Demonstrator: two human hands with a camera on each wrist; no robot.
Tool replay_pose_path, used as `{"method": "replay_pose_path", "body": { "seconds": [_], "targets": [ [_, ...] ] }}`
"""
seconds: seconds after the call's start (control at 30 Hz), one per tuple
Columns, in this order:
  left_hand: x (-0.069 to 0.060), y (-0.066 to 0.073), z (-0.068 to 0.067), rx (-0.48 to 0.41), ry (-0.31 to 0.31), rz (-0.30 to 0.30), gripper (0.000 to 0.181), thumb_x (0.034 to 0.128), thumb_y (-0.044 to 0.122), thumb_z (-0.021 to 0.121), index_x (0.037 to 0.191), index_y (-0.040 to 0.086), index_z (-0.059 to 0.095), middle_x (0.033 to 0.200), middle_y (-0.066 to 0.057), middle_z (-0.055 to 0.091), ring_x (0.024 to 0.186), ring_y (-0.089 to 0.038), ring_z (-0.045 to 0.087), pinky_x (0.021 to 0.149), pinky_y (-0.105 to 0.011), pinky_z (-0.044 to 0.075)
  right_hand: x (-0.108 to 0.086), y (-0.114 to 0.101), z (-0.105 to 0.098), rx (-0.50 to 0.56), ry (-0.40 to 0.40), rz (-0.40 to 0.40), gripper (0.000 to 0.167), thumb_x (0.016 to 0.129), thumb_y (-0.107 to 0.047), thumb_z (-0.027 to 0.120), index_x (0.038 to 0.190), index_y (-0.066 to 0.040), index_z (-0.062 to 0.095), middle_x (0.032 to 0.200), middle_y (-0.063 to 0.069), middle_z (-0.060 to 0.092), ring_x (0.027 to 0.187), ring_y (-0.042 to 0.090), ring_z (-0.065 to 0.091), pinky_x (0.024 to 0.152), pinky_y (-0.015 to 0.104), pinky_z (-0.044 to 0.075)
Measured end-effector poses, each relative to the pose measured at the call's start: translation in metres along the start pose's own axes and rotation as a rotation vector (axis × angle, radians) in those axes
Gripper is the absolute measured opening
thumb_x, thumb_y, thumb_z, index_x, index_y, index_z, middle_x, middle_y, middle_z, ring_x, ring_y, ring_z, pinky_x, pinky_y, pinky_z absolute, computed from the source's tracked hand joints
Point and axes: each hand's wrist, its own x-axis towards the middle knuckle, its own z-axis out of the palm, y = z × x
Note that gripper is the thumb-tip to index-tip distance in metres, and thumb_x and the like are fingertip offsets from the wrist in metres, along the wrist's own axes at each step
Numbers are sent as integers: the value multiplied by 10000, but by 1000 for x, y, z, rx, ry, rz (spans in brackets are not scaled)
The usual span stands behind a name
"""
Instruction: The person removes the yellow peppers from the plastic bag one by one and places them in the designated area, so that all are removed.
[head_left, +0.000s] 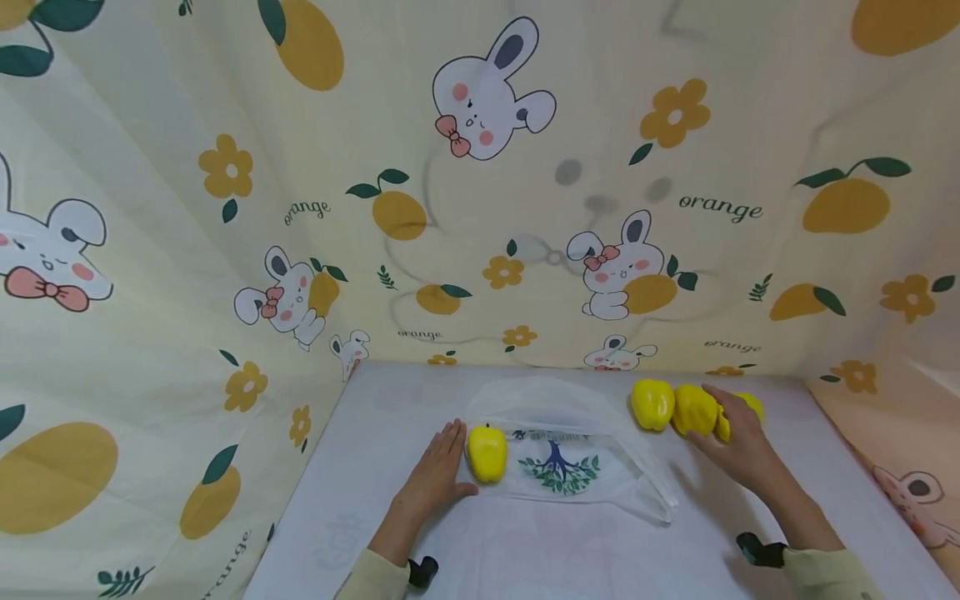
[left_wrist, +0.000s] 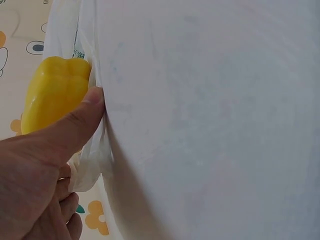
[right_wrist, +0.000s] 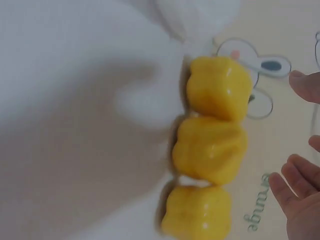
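Note:
A yellow bell pepper [head_left: 487,455] stands on the left part of a flattened white plastic bag [head_left: 618,479] printed with a tree. My left hand [head_left: 435,471] rests at the bag's left edge, fingers extended forward. In the left wrist view its thumb [left_wrist: 75,125] lies on the bag's edge beside the pepper [left_wrist: 57,92]. At the right, my right hand [head_left: 738,442] hovers over a row of yellow bell peppers [head_left: 652,405], partly covering those farthest right. The right wrist view shows its fingers [right_wrist: 300,182] spread and apart from three peppers [right_wrist: 210,150].
The white table [head_left: 352,500] runs back to a hanging cloth [head_left: 480,208] printed with rabbits and oranges. This cloth also rises along the left side. The bag's handles [head_left: 652,492] stretch toward the right, in front of the pepper row.

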Motion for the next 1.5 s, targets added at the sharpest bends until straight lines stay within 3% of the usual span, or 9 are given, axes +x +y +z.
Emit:
{"method": "replay_pose_path", "body": {
  "seconds": [0.3, 0.5, 0.77, 1.5],
  "targets": [
    [0, 1, -1, -3, -5, -5, 1110, 890, 427, 885, 1693, 5, 245, 1780, -168, 206, 1652, -308, 194, 1340, -480, 201, -2, -30, 14, -11, 1, -107, 848, 891, -81, 873, 1583, 40, 399, 1542, 338, 431, 1304, 539, 459, 1012, 769, 476],
    [0, 2, -2, 8, -4, -2, 1109, 899, 430, 875, 1694, 1, 233, 1782, -167, 197, 1653, -304, 186, 1344, -472, 189, -4, -50, 24, 8, -33, -85, 847, 900, -143, 884, 1588, 8, 412, 1570, 331, 418, 1409, 562, 385, 1082, 816, 393],
    [-1, 4, -4, 17, -1, -3, 1105, 898, 431, 877, 1693, 3, 240, 1779, -168, 209, 1651, -307, 195, 1342, -475, 200, -5, -72, 41, 30, -99, -45, 866, 911, -170, 878, 1619, -66, 390, 1627, 293, 378, 1467, 531, 354, 1127, 784, 390],
    [-2, 5, -2, 49, -3, 7, 1101, 901, 437, 873, 1692, 1, 243, 1778, -170, 213, 1650, -309, 199, 1341, -476, 205, -13, -103, 98, 126, -153, -164, 881, 886, -127, 894, 1620, -147, 408, 1635, 190, 421, 1478, 443, 409, 1161, 720, 408]
  ]
}}
